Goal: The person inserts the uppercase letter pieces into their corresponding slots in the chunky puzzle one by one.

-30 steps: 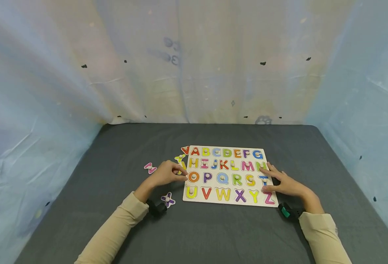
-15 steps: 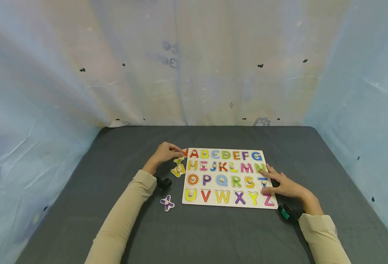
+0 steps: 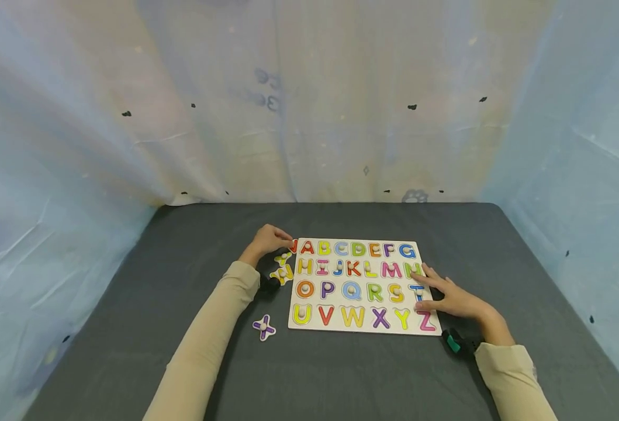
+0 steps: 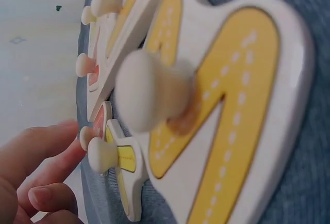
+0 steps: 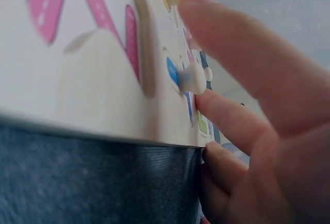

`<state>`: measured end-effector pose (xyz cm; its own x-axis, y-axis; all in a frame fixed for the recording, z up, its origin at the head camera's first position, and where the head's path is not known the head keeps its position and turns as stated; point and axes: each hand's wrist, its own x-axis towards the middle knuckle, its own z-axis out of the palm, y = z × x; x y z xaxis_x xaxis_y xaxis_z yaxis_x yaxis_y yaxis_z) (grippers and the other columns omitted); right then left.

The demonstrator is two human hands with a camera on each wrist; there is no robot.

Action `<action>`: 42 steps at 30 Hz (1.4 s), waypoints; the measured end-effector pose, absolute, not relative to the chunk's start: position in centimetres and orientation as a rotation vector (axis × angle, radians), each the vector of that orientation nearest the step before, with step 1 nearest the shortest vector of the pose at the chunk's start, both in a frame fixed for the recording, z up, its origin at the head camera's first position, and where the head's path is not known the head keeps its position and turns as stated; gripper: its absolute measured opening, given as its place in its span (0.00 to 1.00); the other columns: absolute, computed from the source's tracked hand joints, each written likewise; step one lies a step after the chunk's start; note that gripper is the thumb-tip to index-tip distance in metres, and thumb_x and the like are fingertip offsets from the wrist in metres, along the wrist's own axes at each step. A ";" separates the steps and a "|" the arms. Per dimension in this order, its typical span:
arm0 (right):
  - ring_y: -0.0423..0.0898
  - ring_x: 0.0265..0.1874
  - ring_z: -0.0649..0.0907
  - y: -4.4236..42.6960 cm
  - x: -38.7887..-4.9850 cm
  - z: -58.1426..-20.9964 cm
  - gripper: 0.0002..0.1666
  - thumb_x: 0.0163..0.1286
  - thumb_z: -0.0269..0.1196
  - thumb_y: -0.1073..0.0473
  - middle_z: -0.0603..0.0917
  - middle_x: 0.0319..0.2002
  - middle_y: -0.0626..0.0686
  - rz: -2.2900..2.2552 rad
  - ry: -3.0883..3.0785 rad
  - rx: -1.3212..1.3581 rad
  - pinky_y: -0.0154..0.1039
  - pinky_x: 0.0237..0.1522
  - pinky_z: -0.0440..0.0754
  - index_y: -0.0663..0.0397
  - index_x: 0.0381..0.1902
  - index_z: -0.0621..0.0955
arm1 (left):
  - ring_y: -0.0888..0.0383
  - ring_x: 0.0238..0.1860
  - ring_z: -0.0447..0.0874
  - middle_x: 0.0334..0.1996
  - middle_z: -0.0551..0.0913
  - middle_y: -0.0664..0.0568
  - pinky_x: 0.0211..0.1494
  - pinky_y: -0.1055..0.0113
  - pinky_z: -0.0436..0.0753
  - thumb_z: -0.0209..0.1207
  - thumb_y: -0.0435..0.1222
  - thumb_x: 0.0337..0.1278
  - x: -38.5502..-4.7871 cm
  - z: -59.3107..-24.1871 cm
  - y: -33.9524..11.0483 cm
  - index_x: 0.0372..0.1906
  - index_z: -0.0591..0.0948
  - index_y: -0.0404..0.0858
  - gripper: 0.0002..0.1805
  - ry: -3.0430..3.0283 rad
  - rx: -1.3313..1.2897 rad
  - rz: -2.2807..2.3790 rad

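In the head view a white wooden alphabet board [image 3: 335,325] lies on the dark cloth, with knobs on its letters A to U. My left hand [image 3: 268,241] is at its far left corner, thumb and index fingertips at the knob of a red letter V piece [image 3: 294,247], apparently pinching it. Just nearer lie a yellow-green Y piece [image 3: 283,258] and a yellow W piece [image 3: 282,275], which looms large in the left wrist view. Over the board's right edge my right hand [image 3: 456,298] rests with extended fingers near the N and the blue T knob [image 5: 193,78].
A purple X piece [image 3: 264,327] lies left of the board, on the dark grey cloth [image 3: 362,380]. Hanging patterned sheets [image 3: 314,117] enclose the table at the back and sides.
My left hand moved away from me along the board's left side to the red V, uncovering the W. The pink Z piece became hidden behind my left arm. My right hand stayed on the board.
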<state>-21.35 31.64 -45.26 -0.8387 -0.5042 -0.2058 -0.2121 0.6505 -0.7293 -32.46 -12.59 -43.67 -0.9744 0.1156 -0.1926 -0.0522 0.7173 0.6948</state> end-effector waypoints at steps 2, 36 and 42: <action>0.76 0.72 0.35 31.6 -21.4 -45.2 0.51 0.60 0.68 0.52 0.37 0.74 0.74 -1.026 2.479 -0.563 0.77 0.63 0.28 0.63 0.73 0.57 | 0.42 0.57 0.79 0.58 0.80 0.38 0.58 0.53 0.79 0.64 0.41 0.58 -32.5 -43.6 -12.5 0.47 0.86 0.35 0.16 2.700 0.035 1.107; 0.76 0.72 0.35 31.7 -21.4 -45.1 0.51 0.60 0.68 0.52 0.36 0.74 0.74 -1.016 2.480 -0.587 0.76 0.64 0.27 0.64 0.73 0.57 | 0.61 0.16 0.57 0.10 0.61 0.59 0.26 0.70 0.62 0.65 0.42 0.57 -30.6 -42.8 -12.8 0.42 0.87 0.35 0.15 2.794 0.226 1.115; 0.76 0.72 0.36 31.7 -21.3 -45.3 0.51 0.60 0.68 0.52 0.36 0.74 0.74 -1.015 2.484 -0.593 0.76 0.64 0.27 0.65 0.73 0.56 | 0.62 0.14 0.55 0.09 0.60 0.59 0.25 0.70 0.62 0.66 0.41 0.56 -29.0 -42.2 -12.3 0.41 0.87 0.35 0.14 2.742 0.316 1.163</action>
